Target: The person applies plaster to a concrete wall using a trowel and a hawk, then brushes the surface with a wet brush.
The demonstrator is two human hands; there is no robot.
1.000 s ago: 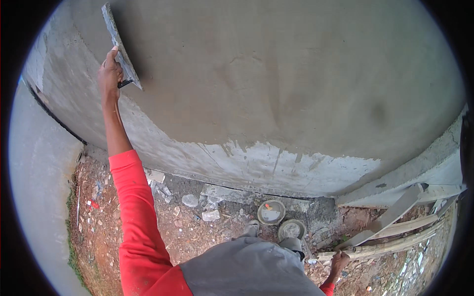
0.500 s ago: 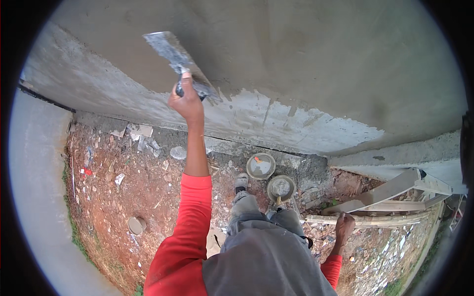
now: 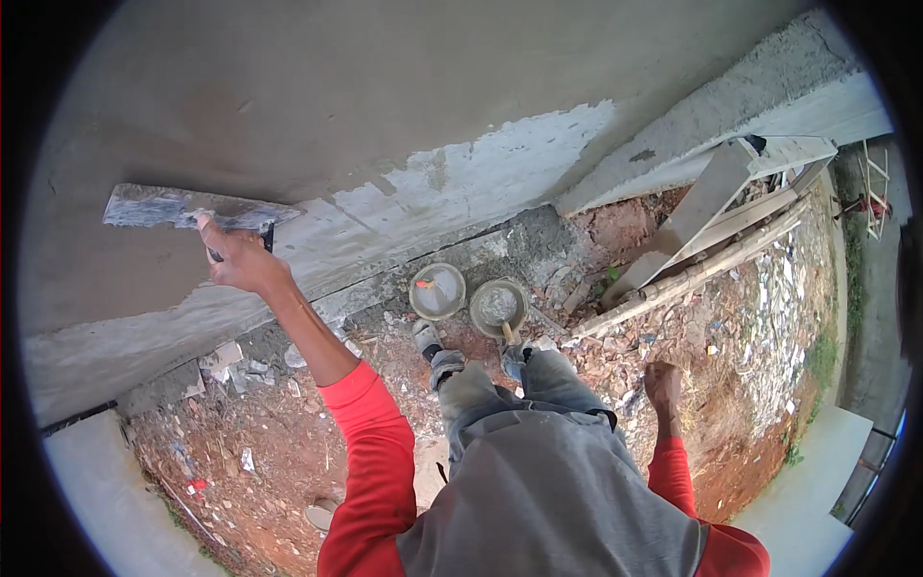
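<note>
In half a second the trowel (image 3: pixel 192 208) had swung from a slanted stroke higher on the wall (image 3: pixel 404 106) to lying nearly level at the upper left of the frame, its blade flat against the grey plaster. I judged that the smoothing pass was carrying on across the wet coat. The left hand (image 3: pixel 238 260) was wrapped tightly round the trowel's handle, red sleeve trailing down toward the lower middle. The right hand (image 3: pixel 663 385) hung loose at lower right, fingers half curled, holding nothing. Paler, patchy plaster showed along the wall's lower edge. Below it, at centre, two round buckets (image 3: pixel 438 290) sat side by side on red, rubble-strewn ground (image 3: pixel 288 452). Planks and poles (image 3: pixel 711 260) leaned at upper right.
</note>
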